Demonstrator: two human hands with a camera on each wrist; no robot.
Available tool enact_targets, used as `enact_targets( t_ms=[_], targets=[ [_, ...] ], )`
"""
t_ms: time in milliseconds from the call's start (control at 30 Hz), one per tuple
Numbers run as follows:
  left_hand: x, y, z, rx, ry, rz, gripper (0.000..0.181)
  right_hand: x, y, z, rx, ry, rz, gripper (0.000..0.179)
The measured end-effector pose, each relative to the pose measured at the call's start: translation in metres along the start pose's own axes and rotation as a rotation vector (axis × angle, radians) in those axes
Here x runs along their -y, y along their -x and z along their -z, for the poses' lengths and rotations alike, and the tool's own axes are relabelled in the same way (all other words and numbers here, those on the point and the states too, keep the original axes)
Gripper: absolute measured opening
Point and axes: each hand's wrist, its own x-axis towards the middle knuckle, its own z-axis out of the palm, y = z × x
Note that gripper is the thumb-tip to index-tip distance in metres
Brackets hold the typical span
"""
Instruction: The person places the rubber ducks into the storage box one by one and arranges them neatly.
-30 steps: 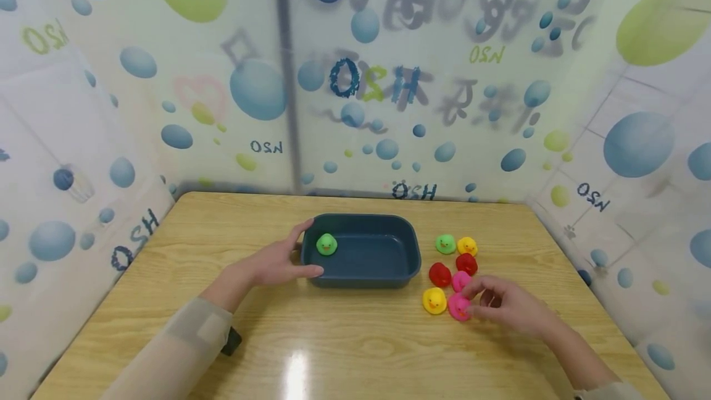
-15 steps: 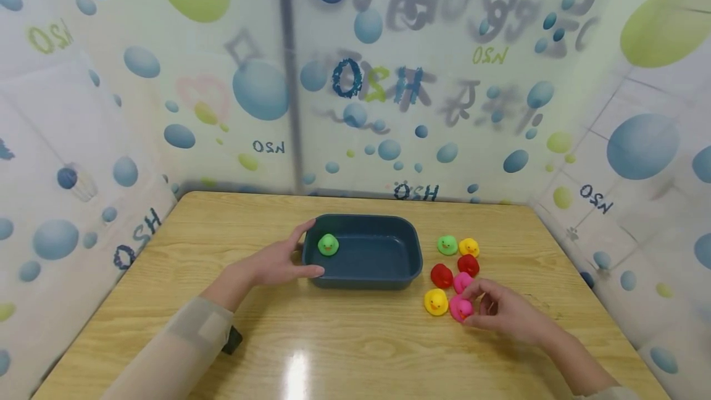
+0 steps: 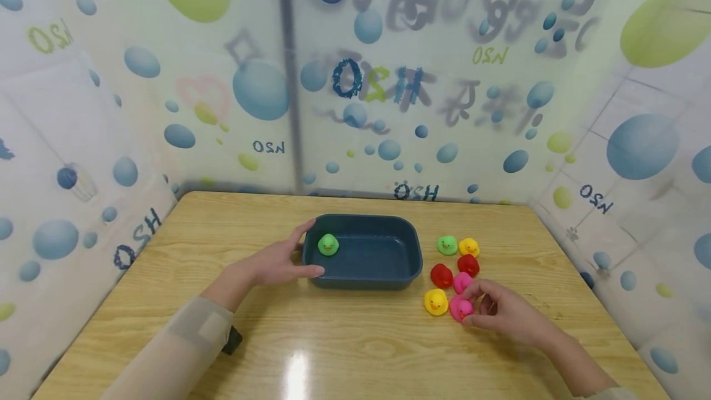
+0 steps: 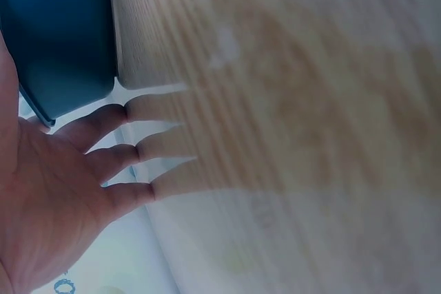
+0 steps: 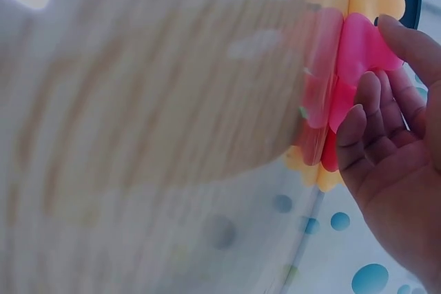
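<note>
Pale sheeting (image 3: 361, 147) printed with blue and green spots (its lettering reads backwards) hangs behind the wood-grain surface (image 3: 355, 350). On that lies a dark blue tray (image 3: 366, 258), one green duck (image 3: 328, 245) inside at its left end. Of the hands, the left hand (image 3: 274, 262) has its fingers extended, thumb and index touching the tray's left end; the right hand (image 3: 513, 313) pinches the nearer pink duck (image 3: 461, 308), right of the tray. Just beside that sit a yellow duck (image 3: 436, 302) and another pink one (image 3: 463, 283); red ducks (image 3: 441, 276) lie farther back.
</note>
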Motion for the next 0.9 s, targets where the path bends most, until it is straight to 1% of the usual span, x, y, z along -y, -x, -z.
enact_targets(
  t_ms=[300,500,667,900],
  targets=[
    [0.001,-0.001,-0.001,0.003,-0.006,0.001,0.117,0.001,0.003,-0.002,-0.029,0.025,0.034,0.037],
    [0.001,-0.001,-0.001,0.003,-0.013,-0.011,0.117,0.006,0.008,0.000,-0.090,0.047,0.073,0.035],
    [0.000,-0.001,0.000,0.001,-0.019,-0.012,0.118,0.015,0.010,0.002,-0.144,0.042,0.131,0.033],
    [-0.001,0.001,0.002,-0.003,-0.012,-0.017,0.117,0.031,0.007,0.001,-0.221,0.019,0.206,0.035]
  ],
)
